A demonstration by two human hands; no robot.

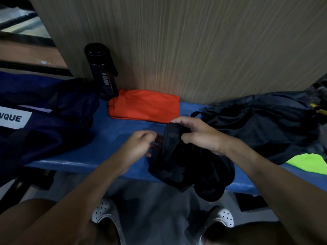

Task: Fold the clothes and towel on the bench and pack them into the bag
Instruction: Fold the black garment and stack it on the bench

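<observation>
A small black garment (185, 165) hangs over the front edge of the blue bench (106, 149). My right hand (198, 133) grips its upper end, fingers curled round the fabric. My left hand (141, 144) hovers just left of the garment with loosely bent fingers, holding nothing that I can see. A folded orange cloth (145, 106) lies at the back of the bench by the wall. The dark blue bag (44, 121) with a white label sits on the left end. A pile of dark clothes (261, 128) lies on the right, with a neon green piece (307, 163) under it.
A black bottle (102, 71) stands against the wood-grain wall (194, 41) behind the orange cloth. My feet in white perforated shoes (106, 214) are on the grey floor below the bench edge.
</observation>
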